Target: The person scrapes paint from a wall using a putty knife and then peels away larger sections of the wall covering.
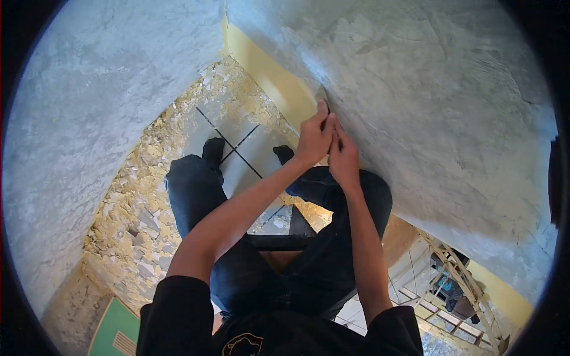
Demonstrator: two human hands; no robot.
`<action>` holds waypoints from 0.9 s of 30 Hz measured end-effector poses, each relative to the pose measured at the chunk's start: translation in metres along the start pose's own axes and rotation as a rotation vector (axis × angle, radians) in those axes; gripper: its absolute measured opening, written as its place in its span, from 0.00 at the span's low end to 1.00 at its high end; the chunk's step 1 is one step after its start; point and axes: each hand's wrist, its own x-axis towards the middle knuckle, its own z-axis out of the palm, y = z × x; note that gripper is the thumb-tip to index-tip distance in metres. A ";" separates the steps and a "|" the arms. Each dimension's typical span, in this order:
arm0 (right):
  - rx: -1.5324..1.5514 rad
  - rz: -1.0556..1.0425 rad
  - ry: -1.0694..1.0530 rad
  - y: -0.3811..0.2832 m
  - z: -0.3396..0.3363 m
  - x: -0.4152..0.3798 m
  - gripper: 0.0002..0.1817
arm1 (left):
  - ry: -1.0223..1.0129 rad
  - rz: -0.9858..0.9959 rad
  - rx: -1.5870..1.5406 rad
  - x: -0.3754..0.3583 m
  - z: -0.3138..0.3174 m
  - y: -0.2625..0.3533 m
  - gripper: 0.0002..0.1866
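A scraper [321,93] presses against the wall, where the bare grey surface meets a yellow painted strip [267,71]. Only its small flat blade shows; the fingers hide the handle. My left hand [314,137] is closed around the tool, thumb toward the blade. Just beside it, touching, my right hand [344,154] is closed too, its fingers against the left hand and the tool.
Paint flakes [142,190] litter the floor along the left wall [89,107]. Grey tiles [237,136] lie under my feet, and I sit with knees apart. A wooden ladder [469,285] is at the lower right, a green board [116,326] at the lower left.
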 end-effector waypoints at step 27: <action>-0.089 -0.044 0.082 0.012 0.010 -0.016 0.22 | -0.074 0.064 0.049 -0.008 0.002 -0.011 0.25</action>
